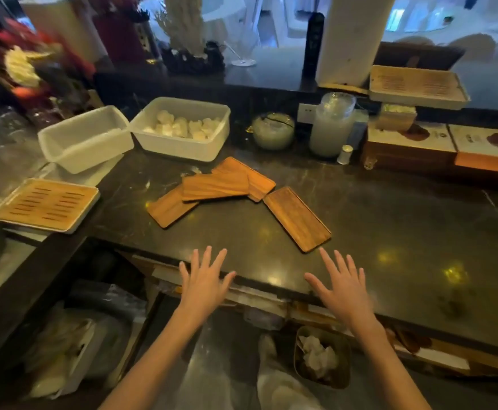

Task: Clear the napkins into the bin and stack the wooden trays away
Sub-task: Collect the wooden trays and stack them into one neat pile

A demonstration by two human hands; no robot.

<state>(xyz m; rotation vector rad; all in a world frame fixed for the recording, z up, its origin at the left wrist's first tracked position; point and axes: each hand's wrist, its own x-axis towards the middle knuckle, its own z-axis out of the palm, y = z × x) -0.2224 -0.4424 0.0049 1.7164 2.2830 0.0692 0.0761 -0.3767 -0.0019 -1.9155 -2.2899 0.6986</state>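
— Where do things stand at the bench?

— Four wooden trays lie bare at frame centre, three overlapping and one just to their right, touching the pile's corner. None is stacked away yet.

— And the napkins?

— Crumpled napkins sit in the bin, lower right of centre, under the bench edge. No loose napkins show on the trays, so that half looks done.

— The hands?

— Left hand and right hand hover at the near edge, each grip wide, fingers spread, holding nothing. Gathering the trays appears to be what remains.
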